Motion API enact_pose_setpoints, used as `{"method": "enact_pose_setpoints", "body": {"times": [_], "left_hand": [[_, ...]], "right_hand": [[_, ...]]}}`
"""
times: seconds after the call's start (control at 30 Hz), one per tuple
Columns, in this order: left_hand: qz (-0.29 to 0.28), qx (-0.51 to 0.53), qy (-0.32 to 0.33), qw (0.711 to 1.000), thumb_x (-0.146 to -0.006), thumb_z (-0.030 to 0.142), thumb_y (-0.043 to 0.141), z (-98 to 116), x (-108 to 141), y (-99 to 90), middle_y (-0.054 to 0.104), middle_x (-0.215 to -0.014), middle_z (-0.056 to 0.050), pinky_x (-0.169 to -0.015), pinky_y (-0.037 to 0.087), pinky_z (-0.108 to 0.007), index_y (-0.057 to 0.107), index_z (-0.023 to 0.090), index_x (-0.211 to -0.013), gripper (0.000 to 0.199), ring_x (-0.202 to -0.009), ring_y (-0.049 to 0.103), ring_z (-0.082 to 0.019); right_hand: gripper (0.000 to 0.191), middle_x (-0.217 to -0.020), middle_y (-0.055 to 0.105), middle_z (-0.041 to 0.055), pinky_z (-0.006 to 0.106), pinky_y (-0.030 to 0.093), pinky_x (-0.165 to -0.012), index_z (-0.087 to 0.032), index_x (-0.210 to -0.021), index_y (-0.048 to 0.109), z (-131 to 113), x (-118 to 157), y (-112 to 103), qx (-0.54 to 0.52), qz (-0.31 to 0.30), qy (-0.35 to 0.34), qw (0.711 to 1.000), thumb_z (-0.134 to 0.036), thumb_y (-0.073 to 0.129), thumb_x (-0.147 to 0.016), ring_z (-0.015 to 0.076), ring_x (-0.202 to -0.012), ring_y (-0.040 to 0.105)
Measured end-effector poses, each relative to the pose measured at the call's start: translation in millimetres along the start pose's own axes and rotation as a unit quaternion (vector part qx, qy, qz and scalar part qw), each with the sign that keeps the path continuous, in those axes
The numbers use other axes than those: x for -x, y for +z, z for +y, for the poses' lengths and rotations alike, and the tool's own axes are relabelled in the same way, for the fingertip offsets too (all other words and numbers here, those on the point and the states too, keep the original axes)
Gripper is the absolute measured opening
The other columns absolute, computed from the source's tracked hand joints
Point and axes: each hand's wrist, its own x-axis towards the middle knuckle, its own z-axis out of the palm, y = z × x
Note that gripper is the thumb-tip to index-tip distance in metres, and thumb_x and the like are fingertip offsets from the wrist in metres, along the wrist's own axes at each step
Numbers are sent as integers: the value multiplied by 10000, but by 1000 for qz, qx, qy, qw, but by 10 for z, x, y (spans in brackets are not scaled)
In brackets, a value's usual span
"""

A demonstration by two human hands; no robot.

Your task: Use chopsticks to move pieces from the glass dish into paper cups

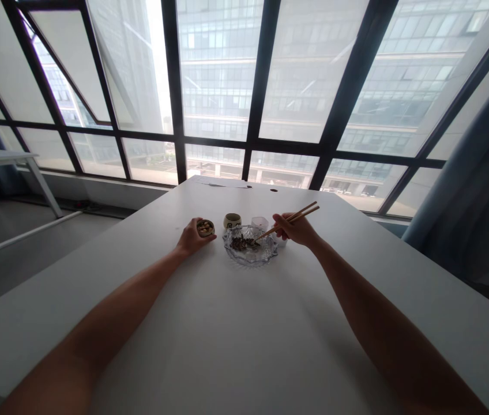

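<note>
My left hand (192, 237) is closed around a small cup (206, 228), tilted toward me, with light brown nut-like pieces inside. In my right hand (295, 229) is a pair of wooden chopsticks (300, 213), their tips down at the dark pieces (245, 244) in a clear glass dish (266, 252). Those dark pieces look like seeds, heaped at the dish's left and middle. Whether the tips grip a piece is too small to tell. Just behind the dish stands a second small cup (232, 220) with dark markings.
A clear plastic cup (259, 222) stands behind the dish, and another clear object (282, 239) shows partly under my right hand. Everything rests on a white table (227, 323). Windows lie beyond its far edge, a blue curtain (465, 173) at right, another white table (0, 157) at left.
</note>
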Motion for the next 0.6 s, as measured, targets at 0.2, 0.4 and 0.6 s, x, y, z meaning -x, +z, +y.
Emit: {"method": "enact_pose_setpoints", "body": {"times": [0.2,0.4,0.6], "left_hand": [[-11,11,-31,999,-648,552,810,37,-1,-9,694,-1177,-150,-971,533,-423,542,163,-1222,744,-1080,675,-295],[-23,8,-50,998,-657,547,802,67,2,-29,688,-1209,-154,-987,526,-422,536,156,-1249,757,-1110,667,-298],[-7,6,-27,1000,-642,521,820,64,11,-25,677,-1224,-148,-999,516,-418,538,165,-1244,754,-1119,657,-295]], "right_hand": [[582,-539,665,48,227,434,-402,-183,-670,622,-11,21,26,24,-66,-17,997,-750,591,-798,135,-429,586],[596,-515,646,37,215,410,-373,-181,-691,600,76,9,58,-1,-41,3,999,-767,578,-796,117,-390,554],[618,-501,647,39,222,427,-358,-184,-687,607,109,8,48,-18,-27,19,999,-794,577,-777,122,-376,554]]}}
